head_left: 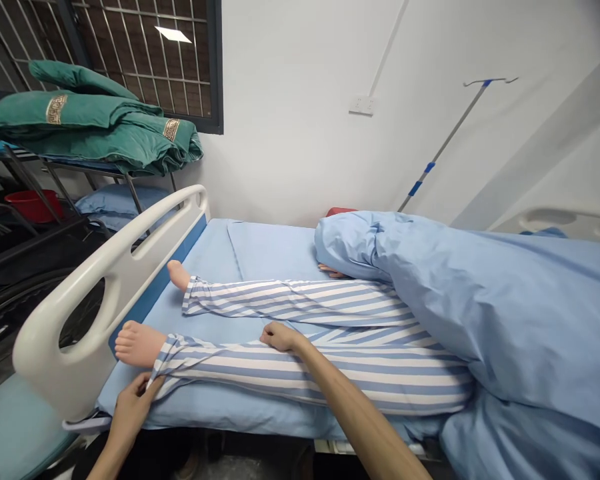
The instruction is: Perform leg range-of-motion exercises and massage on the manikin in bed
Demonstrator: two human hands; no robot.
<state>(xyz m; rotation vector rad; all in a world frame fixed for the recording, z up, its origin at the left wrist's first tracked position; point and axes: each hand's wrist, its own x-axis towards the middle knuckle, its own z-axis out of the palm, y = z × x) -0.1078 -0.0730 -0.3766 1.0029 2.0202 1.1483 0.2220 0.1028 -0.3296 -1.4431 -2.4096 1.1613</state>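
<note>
A manikin lies on a hospital bed [260,250] in blue-and-white striped trousers [330,360]. Its bare near foot [137,343] and far foot [179,273] point toward the white footboard [105,280]. My left hand [133,403] pinches the cuff of the near trouser leg just below the near foot. My right hand [280,335] rests on the near leg around the knee, fingers curled into the fabric. A light blue quilt [480,300] is pushed back over the upper body, hiding it.
Folded green blankets [95,123] sit on a rack at the left, above a blue pillow [115,200] and a red basin [33,203]. An IV pole [445,143] leans against the white wall. A wheelchair wheel [10,313] stands beyond the footboard.
</note>
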